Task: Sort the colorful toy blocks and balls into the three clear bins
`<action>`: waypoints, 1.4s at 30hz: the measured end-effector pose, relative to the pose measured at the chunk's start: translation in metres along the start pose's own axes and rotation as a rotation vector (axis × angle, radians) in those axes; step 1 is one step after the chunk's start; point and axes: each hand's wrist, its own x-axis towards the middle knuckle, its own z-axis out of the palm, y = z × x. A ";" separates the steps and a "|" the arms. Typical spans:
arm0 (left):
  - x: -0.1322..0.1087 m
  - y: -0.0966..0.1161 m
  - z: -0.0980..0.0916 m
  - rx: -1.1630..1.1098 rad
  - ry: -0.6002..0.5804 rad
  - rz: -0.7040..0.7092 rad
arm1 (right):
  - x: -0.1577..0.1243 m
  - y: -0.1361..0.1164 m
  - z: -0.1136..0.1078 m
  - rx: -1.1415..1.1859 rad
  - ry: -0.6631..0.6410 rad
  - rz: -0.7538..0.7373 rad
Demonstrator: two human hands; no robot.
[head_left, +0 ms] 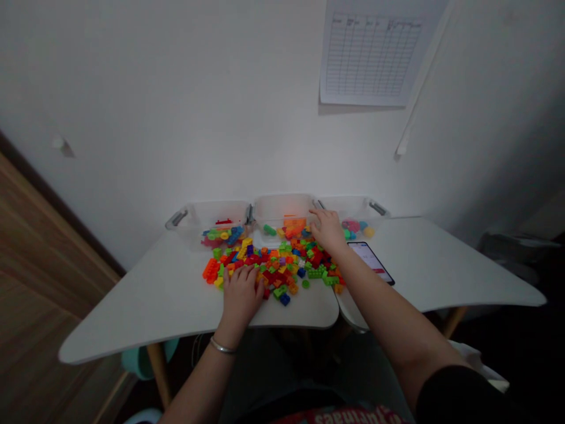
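Note:
A spread pile of colourful toy building bricks [274, 273] covers the middle of the white table [176, 303]. My left hand [241, 294] lies palm down at the pile's near left edge, its fingers apart and touching bricks. Over the right end of the middle clear plastic bin [282, 206] is my right hand [327, 229], fingers stretched out and nothing visible in them. Orange and other bricks lie inside that bin. The left clear bin [216, 209] holds blue, yellow and pink pieces. Pink, teal and yellow pieces sit in the right clear bin [348, 206], partly behind my right hand.
A phone [371, 262] with its screen lit lies right of the pile, beside my right forearm. Behind the bins rises a white wall [198, 106] with a printed chart [373, 56]. A seam between two tabletops runs near the phone.

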 end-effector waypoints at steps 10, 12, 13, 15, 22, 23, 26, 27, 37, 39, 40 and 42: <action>-0.001 0.000 0.000 -0.010 0.005 0.000 | -0.084 -0.037 0.015 0.122 -0.180 -0.188; -0.001 0.001 0.000 -0.012 0.008 0.002 | -0.098 -0.042 0.018 0.093 -0.215 -0.175; -0.001 0.001 -0.001 -0.011 0.007 0.001 | -0.103 -0.043 0.019 0.083 -0.225 -0.160; 0.000 0.002 -0.001 -0.008 0.004 -0.003 | -0.110 -0.044 0.021 0.071 -0.233 -0.134; 0.001 0.003 -0.003 0.002 -0.014 -0.006 | -0.115 -0.041 0.024 0.025 -0.187 -0.113; 0.001 0.003 -0.003 0.004 -0.012 -0.005 | -0.114 -0.041 0.025 0.026 -0.181 -0.124; 0.000 0.002 -0.002 0.002 0.002 0.003 | -0.110 -0.043 0.029 0.033 -0.172 -0.182; 0.001 0.002 -0.002 -0.001 0.006 0.004 | -0.108 -0.044 0.030 0.032 -0.171 -0.200; 0.001 0.002 -0.002 -0.021 0.001 -0.005 | -0.100 -0.045 0.043 -0.055 -0.173 -0.208; 0.001 0.002 -0.003 -0.021 -0.001 -0.004 | -0.100 -0.046 0.041 -0.059 -0.164 -0.187; 0.001 0.003 -0.003 -0.019 -0.001 -0.004 | -0.101 -0.047 0.039 -0.056 -0.154 -0.171; 0.001 0.003 -0.003 -0.011 0.003 -0.004 | -0.103 -0.048 0.035 -0.040 -0.127 -0.141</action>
